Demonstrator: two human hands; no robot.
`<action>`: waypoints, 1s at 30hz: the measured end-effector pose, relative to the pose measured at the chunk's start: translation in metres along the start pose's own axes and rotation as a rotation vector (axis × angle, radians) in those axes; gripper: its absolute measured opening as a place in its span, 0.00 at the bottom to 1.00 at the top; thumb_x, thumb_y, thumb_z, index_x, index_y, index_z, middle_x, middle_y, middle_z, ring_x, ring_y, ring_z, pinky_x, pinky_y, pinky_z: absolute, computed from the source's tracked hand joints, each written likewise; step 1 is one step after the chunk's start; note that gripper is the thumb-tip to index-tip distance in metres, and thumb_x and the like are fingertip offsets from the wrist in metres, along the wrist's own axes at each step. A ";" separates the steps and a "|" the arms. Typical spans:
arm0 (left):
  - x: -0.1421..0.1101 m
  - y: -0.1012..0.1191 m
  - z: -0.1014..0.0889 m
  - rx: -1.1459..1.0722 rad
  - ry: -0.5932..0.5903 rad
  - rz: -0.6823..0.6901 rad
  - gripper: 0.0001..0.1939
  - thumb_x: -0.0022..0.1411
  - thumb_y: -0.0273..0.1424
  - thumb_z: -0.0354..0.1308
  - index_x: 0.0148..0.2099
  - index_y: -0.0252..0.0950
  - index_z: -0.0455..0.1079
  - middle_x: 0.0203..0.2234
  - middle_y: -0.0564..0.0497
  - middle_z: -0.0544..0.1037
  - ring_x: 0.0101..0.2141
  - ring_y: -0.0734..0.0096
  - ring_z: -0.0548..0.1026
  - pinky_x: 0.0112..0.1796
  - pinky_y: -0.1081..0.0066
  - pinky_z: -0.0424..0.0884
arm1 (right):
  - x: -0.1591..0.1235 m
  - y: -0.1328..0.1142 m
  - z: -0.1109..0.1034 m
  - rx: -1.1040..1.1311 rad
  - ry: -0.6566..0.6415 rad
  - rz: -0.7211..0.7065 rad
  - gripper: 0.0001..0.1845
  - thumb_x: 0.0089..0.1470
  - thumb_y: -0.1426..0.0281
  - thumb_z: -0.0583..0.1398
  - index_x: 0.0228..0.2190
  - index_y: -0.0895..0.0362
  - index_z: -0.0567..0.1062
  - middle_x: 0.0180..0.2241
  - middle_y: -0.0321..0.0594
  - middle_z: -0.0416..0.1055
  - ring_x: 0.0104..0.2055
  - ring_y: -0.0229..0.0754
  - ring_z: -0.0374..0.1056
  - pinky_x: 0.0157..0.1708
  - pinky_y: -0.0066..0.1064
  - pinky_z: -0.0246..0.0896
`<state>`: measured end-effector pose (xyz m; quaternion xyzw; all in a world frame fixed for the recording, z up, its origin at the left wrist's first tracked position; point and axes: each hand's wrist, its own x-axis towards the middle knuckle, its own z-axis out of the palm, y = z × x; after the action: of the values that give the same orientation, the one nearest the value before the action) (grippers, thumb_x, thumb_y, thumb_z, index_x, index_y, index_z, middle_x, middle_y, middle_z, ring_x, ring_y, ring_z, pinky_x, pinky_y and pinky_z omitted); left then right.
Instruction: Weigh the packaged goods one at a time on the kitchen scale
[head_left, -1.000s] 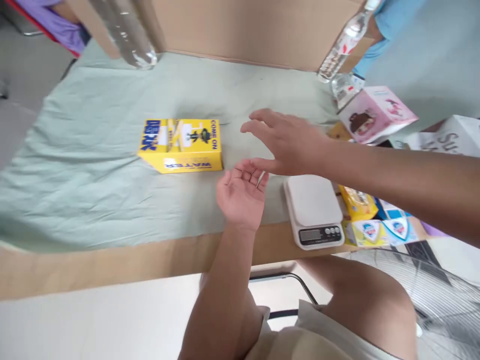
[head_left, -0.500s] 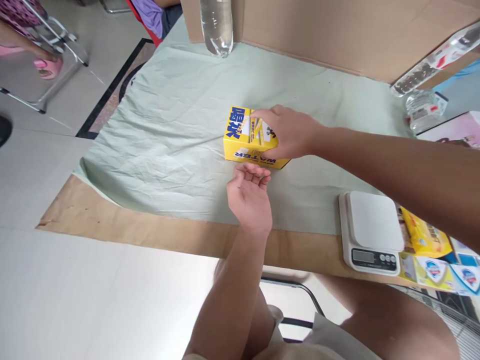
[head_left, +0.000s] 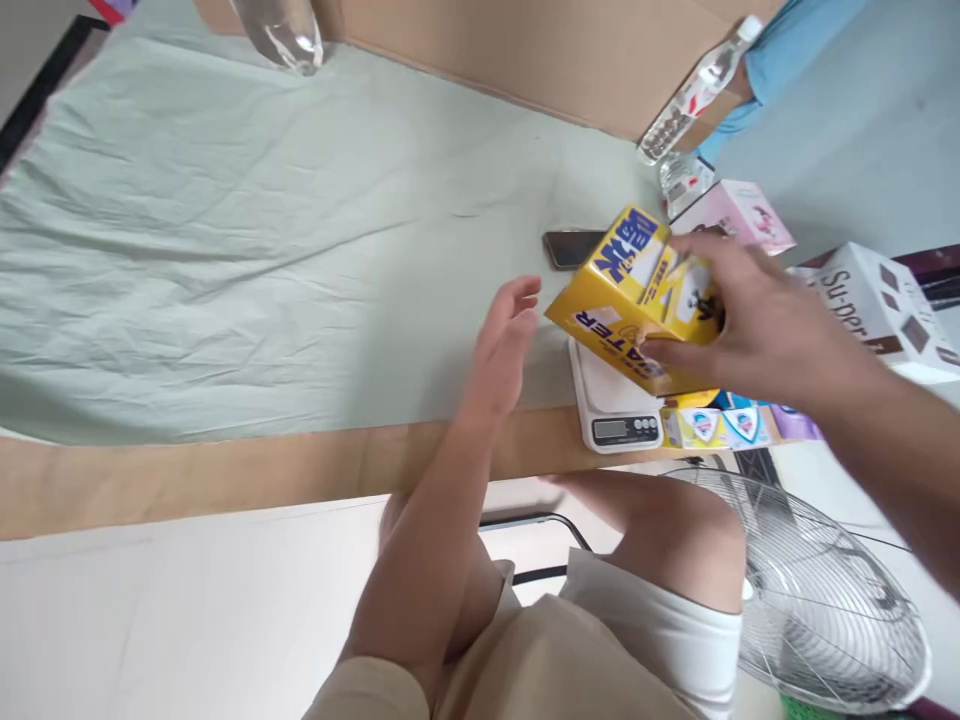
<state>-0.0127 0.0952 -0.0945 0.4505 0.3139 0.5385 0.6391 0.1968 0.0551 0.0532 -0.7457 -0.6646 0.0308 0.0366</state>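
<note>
My right hand point(head_left: 757, 315) grips a yellow box point(head_left: 626, 300) with blue lettering, thumb on the near side and fingers over the far side. The box hangs tilted in the air, above the white kitchen scale point(head_left: 592, 390), and hides part of its platform. My left hand point(head_left: 508, 340) hovers over the cloth to the left of the box, apart from it, fingers slightly curled and holding nothing. Just behind the box lies a dark phone point(head_left: 574, 248), partly covered by it.
A green cloth point(head_left: 247, 250) covers the table. Right of the scale stand soap boxes point(head_left: 712, 427), a pink box point(head_left: 761, 215) and a white box point(head_left: 885, 305). Bottles point(head_left: 686, 105) lean by a cardboard panel point(head_left: 525, 60) at the back. A fan point(head_left: 825, 590) stands below right.
My right hand took hold of the yellow box, lifted it off the cloth and carried it right, over the scale. My left hand stayed empty. The view swung left, then back right.
</note>
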 end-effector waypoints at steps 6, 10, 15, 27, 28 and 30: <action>-0.002 -0.022 0.040 0.206 -0.388 -0.047 0.29 0.71 0.48 0.49 0.67 0.41 0.67 0.74 0.44 0.66 0.76 0.55 0.59 0.75 0.55 0.54 | -0.048 0.026 0.049 0.136 0.074 0.250 0.53 0.43 0.48 0.71 0.68 0.49 0.68 0.52 0.53 0.70 0.57 0.66 0.70 0.57 0.65 0.70; -0.003 -0.035 0.049 0.230 -0.422 -0.112 0.34 0.72 0.49 0.51 0.74 0.43 0.59 0.81 0.47 0.50 0.81 0.56 0.43 0.78 0.53 0.45 | -0.051 0.019 0.060 0.158 0.022 0.373 0.53 0.46 0.46 0.69 0.70 0.48 0.66 0.56 0.56 0.69 0.61 0.69 0.68 0.61 0.68 0.66; 0.000 -0.038 0.048 0.223 -0.436 -0.138 0.38 0.72 0.52 0.50 0.78 0.44 0.55 0.82 0.51 0.44 0.81 0.57 0.39 0.79 0.54 0.40 | -0.059 0.027 0.059 0.228 0.049 0.330 0.45 0.52 0.42 0.63 0.66 0.49 0.70 0.60 0.57 0.69 0.63 0.69 0.68 0.63 0.69 0.64; 0.002 -0.054 0.042 0.232 -0.101 -0.016 0.33 0.71 0.59 0.50 0.65 0.42 0.70 0.73 0.42 0.66 0.75 0.49 0.61 0.74 0.50 0.60 | -0.079 0.067 0.101 1.056 0.933 0.095 0.15 0.54 0.54 0.66 0.38 0.50 0.81 0.39 0.41 0.72 0.42 0.47 0.71 0.42 0.41 0.65; 0.003 -0.055 0.045 0.231 -0.085 -0.005 0.34 0.70 0.60 0.50 0.65 0.42 0.70 0.73 0.42 0.65 0.75 0.49 0.60 0.74 0.49 0.60 | -0.068 0.065 0.094 1.112 0.948 0.048 0.16 0.53 0.52 0.68 0.38 0.49 0.82 0.39 0.41 0.72 0.42 0.47 0.71 0.41 0.41 0.64; 0.002 -0.059 0.051 0.227 -0.077 0.014 0.38 0.70 0.63 0.50 0.67 0.42 0.69 0.75 0.42 0.62 0.76 0.49 0.58 0.76 0.49 0.55 | -0.052 0.065 0.081 1.221 0.974 0.010 0.15 0.51 0.53 0.69 0.37 0.48 0.82 0.37 0.41 0.72 0.40 0.45 0.71 0.38 0.40 0.64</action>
<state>0.0573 0.0839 -0.1283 0.5425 0.3447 0.4865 0.5918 0.2474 -0.0026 -0.0340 -0.5261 -0.4355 0.0603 0.7279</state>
